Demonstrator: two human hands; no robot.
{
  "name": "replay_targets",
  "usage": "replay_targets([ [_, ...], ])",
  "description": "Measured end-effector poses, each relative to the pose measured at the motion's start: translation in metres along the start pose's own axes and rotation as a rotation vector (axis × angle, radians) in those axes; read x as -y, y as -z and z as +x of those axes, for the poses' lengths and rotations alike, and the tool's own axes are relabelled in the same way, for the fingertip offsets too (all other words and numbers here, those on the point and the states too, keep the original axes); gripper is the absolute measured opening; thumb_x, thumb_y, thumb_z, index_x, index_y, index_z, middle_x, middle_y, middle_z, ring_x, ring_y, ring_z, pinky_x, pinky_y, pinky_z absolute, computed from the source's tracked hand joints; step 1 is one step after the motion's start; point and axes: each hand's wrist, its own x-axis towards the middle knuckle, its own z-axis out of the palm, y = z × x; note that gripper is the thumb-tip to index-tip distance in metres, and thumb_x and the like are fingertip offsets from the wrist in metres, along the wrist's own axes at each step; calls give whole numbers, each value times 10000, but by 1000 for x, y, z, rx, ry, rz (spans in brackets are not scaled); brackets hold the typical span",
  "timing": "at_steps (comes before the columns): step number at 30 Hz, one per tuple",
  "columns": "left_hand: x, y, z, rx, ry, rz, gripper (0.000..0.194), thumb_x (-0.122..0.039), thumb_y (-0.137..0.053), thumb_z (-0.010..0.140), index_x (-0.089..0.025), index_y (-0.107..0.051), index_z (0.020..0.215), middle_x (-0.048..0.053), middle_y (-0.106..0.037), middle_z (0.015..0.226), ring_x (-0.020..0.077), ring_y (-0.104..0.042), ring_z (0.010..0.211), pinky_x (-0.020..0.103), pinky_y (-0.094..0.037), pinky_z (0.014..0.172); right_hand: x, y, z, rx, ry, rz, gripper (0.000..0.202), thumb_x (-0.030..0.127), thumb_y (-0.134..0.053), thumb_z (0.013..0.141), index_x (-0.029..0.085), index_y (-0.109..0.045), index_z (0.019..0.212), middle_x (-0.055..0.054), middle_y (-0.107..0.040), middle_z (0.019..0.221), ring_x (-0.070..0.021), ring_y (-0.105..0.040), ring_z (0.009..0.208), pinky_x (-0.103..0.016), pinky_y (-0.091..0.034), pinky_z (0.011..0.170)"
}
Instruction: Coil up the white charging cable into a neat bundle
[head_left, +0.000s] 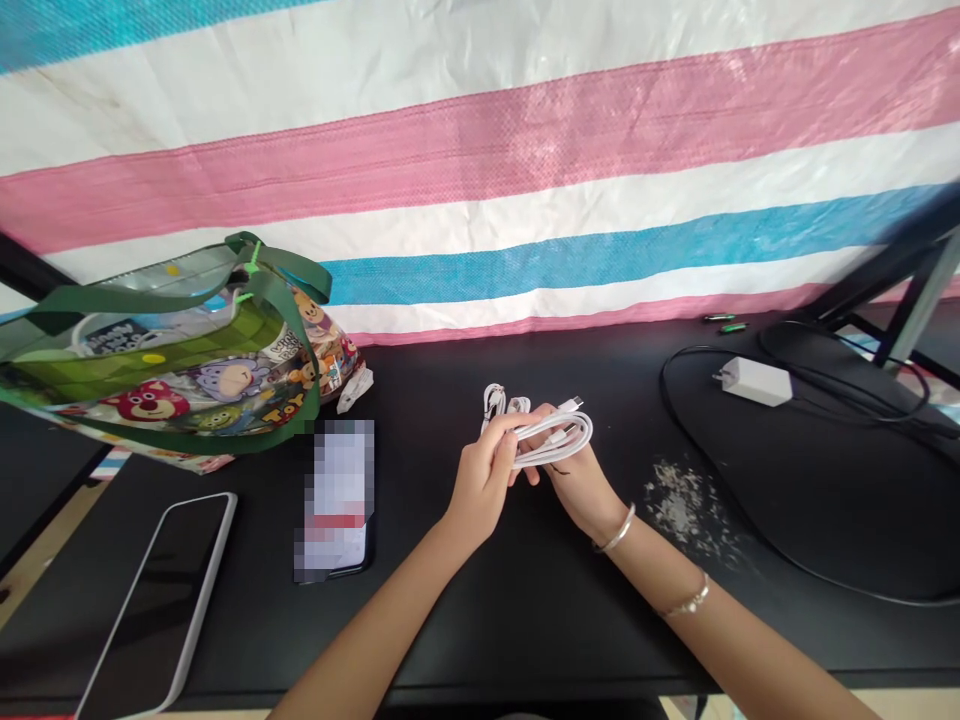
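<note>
Left hand (484, 480) and right hand (574, 480) both grip a coiled white charging cable (551, 438) above the black tabletop (525, 600), right of the white-cased smartphone (161, 600) and cartoon-printed tote bag (180, 370).

Both forearms are bare, with no sleeves in view. The right arm wears two thin metal bangles (616, 532), one at the wrist, one higher.
</note>
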Motion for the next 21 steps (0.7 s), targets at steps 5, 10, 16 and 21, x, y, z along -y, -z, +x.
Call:
replay_targets([
  [5,0,-2,-1,6,55,-58,428,-437,-356,934,-149,-507,1212,-83,-383,490,108,-436,472,223,-366,526,0,0,-2,-39,12,-8,442,610,-658,697,208,-518,581,49,-505,391,-109,-486,353,-238,-394,387],
  [10,0,-1,0,18,68,-60,430,-446,-364,930,-160,-595,1153,-61,-409,493,105,-414,467,232,-359,516,0,2,-3,-80,6,-87,423,546,-664,706,204,-524,500,24,-538,391,-128,-521,373,-250,-399,400],
  [16,-1,-2,1,-14,30,-77,472,-484,-373,921,-154,-648,1116,-38,-468,536,90,-411,468,216,-368,502,0,4,-2,-52,3,-95,392,487,-667,709,205,-536,469,11,-563,414,-144,-547,403,-270,-432,434],
  [21,-2,0,1,-41,12,-55,452,-468,-373,928,-158,-664,1081,-50,-426,506,96,-433,479,214,-378,521,-1,7,-2,-27,36,-81,331,418,-681,732,205,-549,516,16,-575,474,-134,-548,463,-273,-439,507],
])
